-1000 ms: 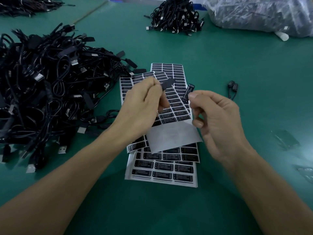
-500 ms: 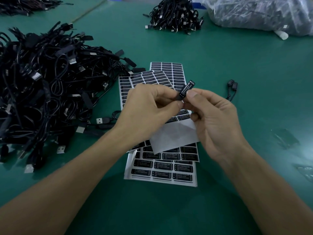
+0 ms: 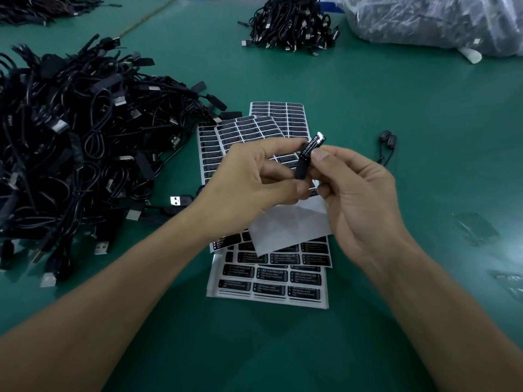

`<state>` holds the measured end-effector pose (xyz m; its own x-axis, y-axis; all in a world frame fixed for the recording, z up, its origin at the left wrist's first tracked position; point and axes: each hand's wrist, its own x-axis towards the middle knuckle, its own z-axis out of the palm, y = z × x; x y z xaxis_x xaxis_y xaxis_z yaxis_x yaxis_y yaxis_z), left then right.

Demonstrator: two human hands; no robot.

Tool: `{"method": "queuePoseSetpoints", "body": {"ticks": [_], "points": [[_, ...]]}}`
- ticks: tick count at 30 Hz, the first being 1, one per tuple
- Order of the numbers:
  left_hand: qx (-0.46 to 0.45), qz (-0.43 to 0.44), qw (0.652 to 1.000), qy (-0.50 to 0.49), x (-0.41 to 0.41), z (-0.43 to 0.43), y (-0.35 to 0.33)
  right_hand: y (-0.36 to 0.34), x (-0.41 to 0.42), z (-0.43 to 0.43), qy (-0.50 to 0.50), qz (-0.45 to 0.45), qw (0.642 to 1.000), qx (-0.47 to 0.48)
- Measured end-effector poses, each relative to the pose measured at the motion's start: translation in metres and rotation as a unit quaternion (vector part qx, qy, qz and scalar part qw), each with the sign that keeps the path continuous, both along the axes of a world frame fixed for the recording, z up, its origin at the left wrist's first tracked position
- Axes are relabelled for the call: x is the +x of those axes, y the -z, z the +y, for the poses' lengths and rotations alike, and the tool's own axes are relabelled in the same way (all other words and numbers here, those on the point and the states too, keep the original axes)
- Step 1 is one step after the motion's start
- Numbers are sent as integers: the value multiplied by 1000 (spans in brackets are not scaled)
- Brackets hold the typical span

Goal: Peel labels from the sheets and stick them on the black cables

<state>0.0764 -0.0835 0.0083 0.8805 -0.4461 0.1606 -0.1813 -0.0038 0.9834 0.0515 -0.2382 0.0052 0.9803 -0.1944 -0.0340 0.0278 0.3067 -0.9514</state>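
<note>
Worktop (image 3: 396,108) matt green mat; label sheets (image 3: 271,281) glossy paper, black labels; cable pile (image 3: 70,137) black plastic, shiny metal plugs; upper-right bag (image 3: 438,21) clear crinkled plastic.

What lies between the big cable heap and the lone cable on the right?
Head view: label sheets, and above them the left hand and right hand pinching a labelled cable part.

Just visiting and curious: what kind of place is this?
Likely a factory labelling bench: a big cable pile beside stacked label sheets, and a bag behind that seems to be full of more cables.
</note>
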Motion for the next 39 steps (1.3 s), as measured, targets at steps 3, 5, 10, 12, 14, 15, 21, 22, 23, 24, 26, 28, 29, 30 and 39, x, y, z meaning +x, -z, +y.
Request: {"method": "queuePoseSetpoints", "body": {"ticks": [3,5,10,12,14,15,21,22,23,24,26,28,29,30,39], "points": [[-20,35,999,-8,0,0,0,-1,-1,-1,-4,4,1000,-5],[-28,49,998,-10,-1,0,-1,-1,-2,-1,-6,3,1000,-8],[-40,57,997,-25,-2,-2,-1,0,-1,-1,-12,-16,999,-34],[-43,61,997,-28,-4,-2,-1,2,-1,-1,-6,-23,999,-48],[-48,67,996,-28,-4,-2,-2,2,-1,-1,3,-29,998,-57],[-51,69,996,-27,-4,-2,-3,3,-1,-1,5,-32,998,-59],[-61,81,994,-27,-4,-1,-5,5,0,-1,7,-42,997,-57],[-61,82,994,-28,-4,-1,-5,5,0,-1,6,-42,997,-57],[-60,81,994,-29,-5,-2,-5,5,0,-1,5,-43,997,-58],[-59,81,995,-30,-5,-2,-5,5,0,-2,4,-44,997,-58],[-59,82,994,-30,-5,-2,-5,5,0,-2,3,-48,997,-59],[-58,83,994,-32,-4,-2,-5,5,1,-2,4,-50,997,-65],[-58,83,994,-33,-4,-2,-4,6,1,-2,6,-50,996,-69],[-57,82,994,-34,-4,-2,-4,6,1,-2,8,-49,996,-72],[-55,85,994,-36,-7,-2,-6,8,0,3,40,-53,993,-102]]}}
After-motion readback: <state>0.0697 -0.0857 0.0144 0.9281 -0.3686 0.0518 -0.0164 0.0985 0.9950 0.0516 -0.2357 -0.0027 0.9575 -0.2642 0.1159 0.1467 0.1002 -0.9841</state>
